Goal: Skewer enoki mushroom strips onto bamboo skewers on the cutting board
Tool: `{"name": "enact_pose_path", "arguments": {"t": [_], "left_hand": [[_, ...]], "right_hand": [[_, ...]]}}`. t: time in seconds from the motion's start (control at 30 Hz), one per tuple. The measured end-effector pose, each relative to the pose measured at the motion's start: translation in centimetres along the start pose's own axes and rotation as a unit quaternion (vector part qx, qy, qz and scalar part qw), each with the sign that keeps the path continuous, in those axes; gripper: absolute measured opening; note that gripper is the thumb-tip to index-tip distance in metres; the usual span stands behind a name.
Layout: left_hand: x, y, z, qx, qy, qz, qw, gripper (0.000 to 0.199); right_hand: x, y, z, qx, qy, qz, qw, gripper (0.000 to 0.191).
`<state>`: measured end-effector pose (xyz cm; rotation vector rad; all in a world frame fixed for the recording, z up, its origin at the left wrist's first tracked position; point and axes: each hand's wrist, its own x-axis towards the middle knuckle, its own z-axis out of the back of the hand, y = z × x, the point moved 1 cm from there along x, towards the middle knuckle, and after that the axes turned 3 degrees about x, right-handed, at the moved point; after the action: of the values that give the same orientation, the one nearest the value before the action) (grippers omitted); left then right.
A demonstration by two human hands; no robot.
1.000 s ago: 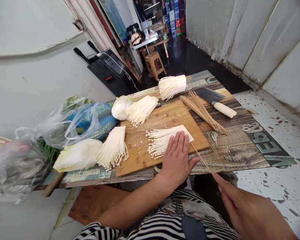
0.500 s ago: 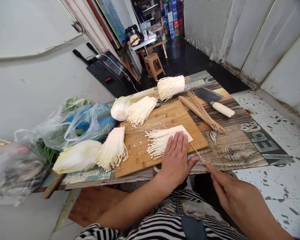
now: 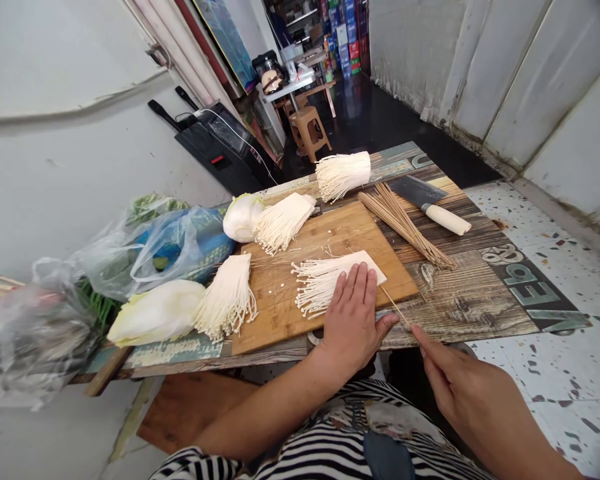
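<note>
A flat bunch of enoki mushrooms [image 3: 320, 279] lies on the wooden cutting board [image 3: 275, 320], its stem end toward the right. My left hand [image 3: 353, 310] rests flat over the stems, fingers stretched out and pressing down. Between thumb and fingers, my right hand [image 3: 455, 373] pinches a thin bamboo skewer [image 3: 396, 307], whose far end meets the mushrooms' stem end; its tip is hidden. Beyond the board's right side lies a bundle of skewers [image 3: 405, 223], and past it a cleaver [image 3: 433, 203] with a pale handle.
More enoki bunches sit around the board: one at the left [image 3: 229, 297], one behind [image 3: 286, 220], one farther back [image 3: 344, 175]. Napa cabbage pieces [image 3: 157, 312] and plastic bags of vegetables [image 3: 170, 247] occupy the left end. The table's front edge runs close to my body.
Almost nothing differs. Both hands, the skewer and the mushrooms keep their places; the whole view has shifted very slightly.
</note>
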<state>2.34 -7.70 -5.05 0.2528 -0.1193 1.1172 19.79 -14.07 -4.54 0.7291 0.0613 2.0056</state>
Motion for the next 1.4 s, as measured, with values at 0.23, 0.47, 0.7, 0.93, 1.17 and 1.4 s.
{"name": "enact_pose_path", "arguments": {"t": [0.23,0.47,0.7,0.93,1.17,1.4], "left_hand": [[0.00,-0.01,0.01,0.008,0.002,-0.002,1.000,0.077],[-0.04,0.01,-0.03,0.005,0.003,-0.001,1.000,0.076],[-0.01,0.01,-0.08,-0.001,0.011,0.002,1.000,0.077],[0.09,0.00,-0.05,0.000,0.013,0.005,1.000,0.077],[0.02,0.01,-0.04,-0.004,0.008,0.001,1.000,0.077],[0.03,0.08,0.02,-0.007,0.006,-0.002,1.000,0.076]], "right_hand": [[-0.25,0.09,0.21,-0.019,-0.003,0.009,1.000,0.037],[-0.44,-0.07,-0.13,-0.009,-0.008,-0.005,1.000,0.035],[-0.48,0.09,-0.28,-0.012,-0.016,0.002,1.000,0.036],[-0.21,0.02,-0.36,-0.011,-0.020,-0.001,1.000,0.035],[0.03,0.03,-0.34,-0.001,-0.015,-0.008,1.000,0.035],[0.34,0.16,-0.55,-0.005,-0.024,-0.010,1.000,0.034]]}}
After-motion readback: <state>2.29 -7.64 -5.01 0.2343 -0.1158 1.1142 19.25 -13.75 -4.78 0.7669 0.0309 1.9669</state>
